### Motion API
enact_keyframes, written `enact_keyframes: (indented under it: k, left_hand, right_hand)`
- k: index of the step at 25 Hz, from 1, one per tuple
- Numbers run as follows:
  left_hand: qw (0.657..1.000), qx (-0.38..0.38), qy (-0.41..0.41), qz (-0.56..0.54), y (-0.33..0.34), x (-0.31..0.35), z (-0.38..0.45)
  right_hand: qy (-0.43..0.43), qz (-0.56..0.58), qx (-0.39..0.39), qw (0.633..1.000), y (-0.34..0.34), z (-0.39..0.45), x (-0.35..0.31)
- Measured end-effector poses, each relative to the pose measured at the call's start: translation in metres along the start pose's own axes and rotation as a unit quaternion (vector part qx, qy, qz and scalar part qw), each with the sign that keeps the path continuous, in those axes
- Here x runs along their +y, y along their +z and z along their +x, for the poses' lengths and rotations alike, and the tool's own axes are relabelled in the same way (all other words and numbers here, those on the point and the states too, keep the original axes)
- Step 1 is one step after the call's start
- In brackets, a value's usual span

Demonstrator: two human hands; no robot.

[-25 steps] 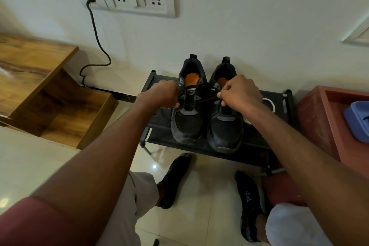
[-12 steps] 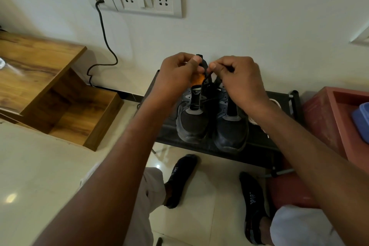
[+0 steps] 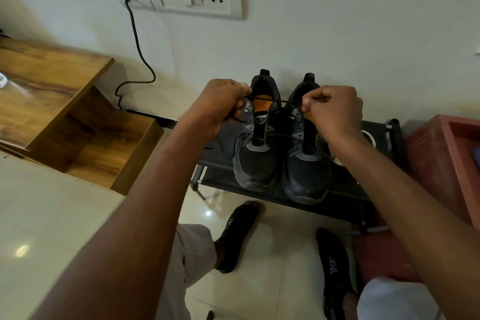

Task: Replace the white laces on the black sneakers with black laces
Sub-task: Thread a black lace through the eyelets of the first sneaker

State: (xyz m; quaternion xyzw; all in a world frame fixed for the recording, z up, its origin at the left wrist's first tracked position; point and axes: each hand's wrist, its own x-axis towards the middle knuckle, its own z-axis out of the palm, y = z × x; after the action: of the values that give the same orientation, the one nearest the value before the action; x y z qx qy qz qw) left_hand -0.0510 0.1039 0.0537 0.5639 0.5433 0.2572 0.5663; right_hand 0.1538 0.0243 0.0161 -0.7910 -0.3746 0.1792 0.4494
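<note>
The black lace (image 3: pixel 265 98) runs taut across the far collars of the two black sneakers (image 3: pixel 281 153), which stand on the dark rack (image 3: pixel 345 200) against the wall. The left hand (image 3: pixel 220 105) and right hand (image 3: pixel 333 109) each pinch one end, fingers curled tight. For an even lacing, both ends should be kept level and equal before threading on.
</note>
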Motion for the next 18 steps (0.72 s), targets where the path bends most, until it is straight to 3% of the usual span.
enact_keyframes:
  k: [3, 4, 6, 8, 11, 13, 18]
  left_hand:
    - [0.997, 0.001, 0.029, 0.070, 0.003, -0.001, 0.002]
    - [0.996, -0.014, 0.035, 0.078, 0.006, -0.001, 0.002]
    - [0.995, -0.061, 0.048, 0.066, 0.012, 0.001, 0.001]
    - [0.992, -0.095, 0.059, 0.054, 0.015, 0.002, 0.003]
    - [0.995, -0.062, 0.047, 0.062, 0.013, 0.000, 0.009]
    - [0.995, -0.022, 0.048, 0.082, 0.010, -0.004, 0.012]
    - [0.991, -0.061, 0.074, 0.092, 0.013, -0.005, 0.013]
  right_hand:
    - [-0.115, -0.236, -0.028, 0.964, 0.003, -0.011, -0.002]
    - [-0.178, -0.256, -0.050, 0.949, 0.006, -0.015, -0.005]
    - [-0.231, -0.144, -0.132, 0.953, 0.011, -0.024, -0.013]
    - [-0.183, -0.037, -0.183, 0.965, 0.015, -0.026, -0.016]
    - [-0.135, -0.143, -0.089, 0.976, 0.014, -0.018, -0.008]
    - [-0.135, -0.230, -0.093, 0.959, 0.009, -0.015, -0.004]
    - [-0.186, -0.120, -0.161, 0.962, 0.022, -0.023, -0.015]
